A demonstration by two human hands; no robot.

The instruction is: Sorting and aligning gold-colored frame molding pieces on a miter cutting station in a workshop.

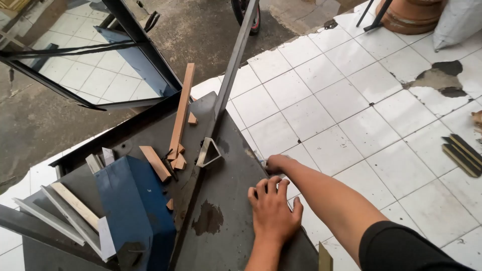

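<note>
L hand (272,211) flat, open on dark sheet (221,200), near edge. R hand (276,163) pinches small item, unclear. Sheet prob. stiff, heavy, sharp-edged; hold at edge.

Left hand (272,208) flat, right hand (277,163) outstretched

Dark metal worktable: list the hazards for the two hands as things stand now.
1. The left hand lies flat on the dark metal worktable near the triangular metal offcut; its cut ends could nick fingers.
2. The right hand works at the table's edge, where a slip might scrape it.
3. The long grey steel bar overhangs and may slide if bumped.
</note>
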